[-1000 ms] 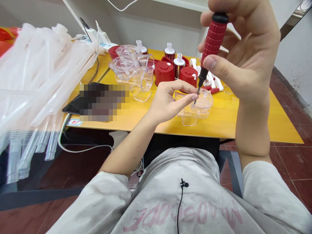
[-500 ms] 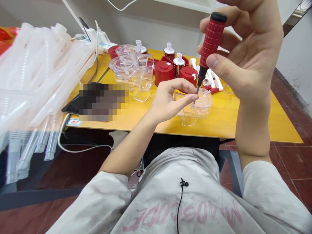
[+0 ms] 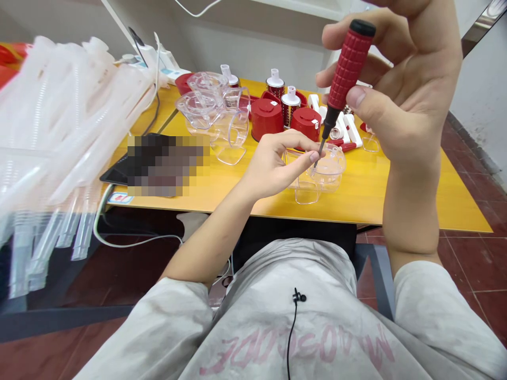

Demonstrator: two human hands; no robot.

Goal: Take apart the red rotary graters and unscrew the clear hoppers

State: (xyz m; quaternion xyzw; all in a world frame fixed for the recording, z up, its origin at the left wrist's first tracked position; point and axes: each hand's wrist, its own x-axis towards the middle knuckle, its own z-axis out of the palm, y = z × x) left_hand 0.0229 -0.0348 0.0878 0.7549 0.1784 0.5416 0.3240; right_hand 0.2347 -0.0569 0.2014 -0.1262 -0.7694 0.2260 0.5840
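My right hand (image 3: 412,89) is around the red grooved handle of a screwdriver (image 3: 347,71), thumb against its side and the other fingers partly behind it. The tool leans, with its dark shaft pointing down into a clear plastic part (image 3: 330,171) on the table. My left hand (image 3: 273,163) pinches the lower shaft between thumb and forefinger, close above that part. Its other fingers are tucked out of sight, so whether they also grip the clear part is hidden. The tip sits inside the part; a screw cannot be made out.
More clear plastic parts (image 3: 229,132) stand left of centre. Behind are red round caps (image 3: 267,117), white-topped cylinders (image 3: 290,105) and white pieces (image 3: 350,132). A dark, blurred-out device (image 3: 114,171) lies left, beside a heap of translucent tubes (image 3: 67,121). The yellow table's (image 3: 356,208) front edge is close.
The screwdriver's handle has tipped slightly to the right, and my right hand's thumb and fingers have shifted around it. My left hand and the clear part are nearly where they were.
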